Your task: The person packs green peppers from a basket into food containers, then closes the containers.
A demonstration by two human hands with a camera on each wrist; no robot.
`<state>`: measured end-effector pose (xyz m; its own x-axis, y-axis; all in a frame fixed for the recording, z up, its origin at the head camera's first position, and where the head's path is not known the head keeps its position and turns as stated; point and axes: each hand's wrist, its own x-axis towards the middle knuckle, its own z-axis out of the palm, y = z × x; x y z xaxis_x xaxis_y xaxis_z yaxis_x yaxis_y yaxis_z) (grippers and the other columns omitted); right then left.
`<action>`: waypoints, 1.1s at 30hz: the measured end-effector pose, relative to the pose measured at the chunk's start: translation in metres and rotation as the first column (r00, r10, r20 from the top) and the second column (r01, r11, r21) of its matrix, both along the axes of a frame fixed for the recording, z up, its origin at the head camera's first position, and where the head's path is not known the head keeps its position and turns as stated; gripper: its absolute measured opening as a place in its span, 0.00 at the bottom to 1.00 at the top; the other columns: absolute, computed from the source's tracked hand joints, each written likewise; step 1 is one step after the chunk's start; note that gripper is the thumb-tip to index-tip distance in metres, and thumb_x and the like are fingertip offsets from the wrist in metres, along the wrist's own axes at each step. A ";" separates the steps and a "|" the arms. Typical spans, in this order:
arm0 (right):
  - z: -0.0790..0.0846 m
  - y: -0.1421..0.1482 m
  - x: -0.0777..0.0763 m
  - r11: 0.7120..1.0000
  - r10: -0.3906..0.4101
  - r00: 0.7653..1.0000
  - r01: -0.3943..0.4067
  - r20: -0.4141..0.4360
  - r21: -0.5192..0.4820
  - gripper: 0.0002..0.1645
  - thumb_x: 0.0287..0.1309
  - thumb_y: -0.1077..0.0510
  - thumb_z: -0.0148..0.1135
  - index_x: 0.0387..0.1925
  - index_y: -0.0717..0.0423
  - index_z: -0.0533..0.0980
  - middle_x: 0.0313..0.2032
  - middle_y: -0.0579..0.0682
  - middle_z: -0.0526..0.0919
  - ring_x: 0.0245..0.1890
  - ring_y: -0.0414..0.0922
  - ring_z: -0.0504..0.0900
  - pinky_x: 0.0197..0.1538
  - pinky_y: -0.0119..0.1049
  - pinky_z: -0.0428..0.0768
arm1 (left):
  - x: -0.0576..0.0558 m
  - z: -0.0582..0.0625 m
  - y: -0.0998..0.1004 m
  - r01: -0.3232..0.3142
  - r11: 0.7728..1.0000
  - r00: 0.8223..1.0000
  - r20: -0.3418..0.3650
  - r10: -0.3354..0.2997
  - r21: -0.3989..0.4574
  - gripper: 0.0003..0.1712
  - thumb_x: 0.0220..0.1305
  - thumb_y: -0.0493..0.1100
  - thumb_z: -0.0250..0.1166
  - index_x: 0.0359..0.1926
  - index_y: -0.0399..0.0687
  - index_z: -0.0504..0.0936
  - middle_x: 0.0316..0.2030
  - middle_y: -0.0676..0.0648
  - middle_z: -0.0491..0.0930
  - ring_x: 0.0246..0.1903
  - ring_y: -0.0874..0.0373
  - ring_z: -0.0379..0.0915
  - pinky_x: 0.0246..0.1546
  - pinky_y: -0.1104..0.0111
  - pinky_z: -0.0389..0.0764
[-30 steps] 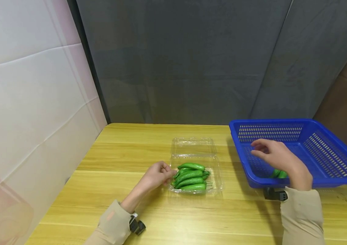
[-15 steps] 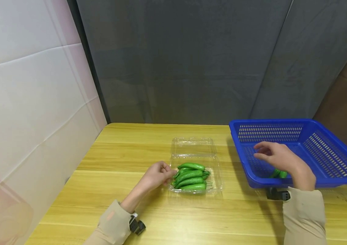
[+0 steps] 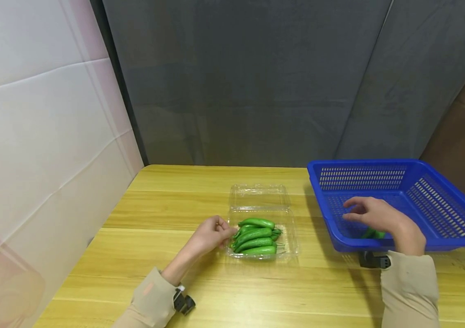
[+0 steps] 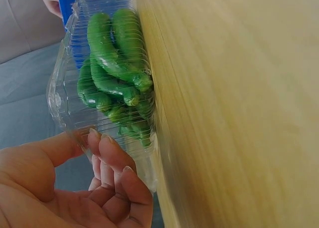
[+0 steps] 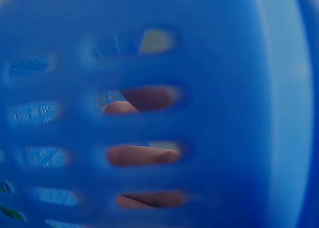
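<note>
My left hand (image 3: 209, 237) pinches the left edge of a clear plastic clamshell box (image 3: 291, 230) between thumb and fingers. Inside the box lie several green chili peppers (image 3: 252, 234), roughly side by side. Its lid (image 3: 258, 197) is hinged back, away from me. In the left wrist view the peppers (image 4: 104, 48) show through the ribbed wall. My right hand (image 3: 380, 216) hovers inside the blue basket (image 3: 323, 214), thumb and fingers apart, holding nothing that I can see. Below it lie a few green chili peppers (image 3: 373, 233), partly hidden by the hand and basket rim.
The basket's slotted wall (image 5: 224, 113) fills the right wrist view, with parts of the hand behind its slots. A wooden table (image 3: 134, 255) carries everything. A grey curtain (image 3: 236, 91) hangs behind, and a white cloth (image 3: 43, 136) borders the left.
My right hand has shifted slightly right and sunk lower into the basket, over the peppers there. The left hand and the box have stayed put.
</note>
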<state>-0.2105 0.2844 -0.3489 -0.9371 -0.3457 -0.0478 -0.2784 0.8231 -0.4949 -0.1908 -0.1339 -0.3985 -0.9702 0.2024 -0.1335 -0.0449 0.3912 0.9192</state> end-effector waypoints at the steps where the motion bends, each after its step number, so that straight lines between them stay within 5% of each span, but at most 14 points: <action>1: 0.000 0.000 0.000 1.000 0.004 1.000 -0.004 0.002 -0.001 0.25 0.66 0.53 0.66 0.55 0.69 0.76 0.46 0.66 0.85 0.48 0.62 0.83 0.50 0.58 0.79 | 0.000 0.000 0.000 -0.001 1.000 1.000 0.000 0.001 -0.001 0.13 0.68 0.39 0.68 0.37 0.36 0.73 0.25 0.45 0.75 0.25 0.56 0.72 0.29 0.66 0.79; 11: -0.007 0.009 -0.001 1.000 0.010 0.999 -0.010 0.040 -0.024 0.27 0.66 0.52 0.66 0.57 0.69 0.75 0.48 0.66 0.84 0.50 0.62 0.82 0.51 0.58 0.78 | 0.001 -0.001 0.000 -0.002 1.000 1.000 0.004 0.002 0.003 0.12 0.67 0.39 0.68 0.37 0.36 0.73 0.25 0.45 0.75 0.24 0.56 0.72 0.27 0.68 0.78; 24: -0.009 0.016 -0.001 0.999 0.013 0.977 -0.006 0.214 -0.036 0.34 0.64 0.49 0.68 0.62 0.68 0.72 0.52 0.67 0.82 0.52 0.62 0.80 0.53 0.60 0.76 | -0.001 -0.003 -0.001 -0.006 1.000 1.000 -0.003 0.006 -0.005 0.12 0.68 0.39 0.67 0.37 0.37 0.73 0.25 0.45 0.75 0.25 0.55 0.72 0.28 0.66 0.78; 33: -0.013 0.021 -0.001 1.000 0.007 0.977 -0.001 0.215 -0.026 0.34 0.62 0.49 0.69 0.61 0.67 0.73 0.50 0.64 0.83 0.50 0.60 0.81 0.52 0.59 0.77 | 0.000 0.000 0.000 -0.002 1.000 1.000 0.003 0.002 -0.006 0.12 0.67 0.40 0.68 0.37 0.37 0.73 0.25 0.45 0.75 0.25 0.55 0.72 0.28 0.67 0.77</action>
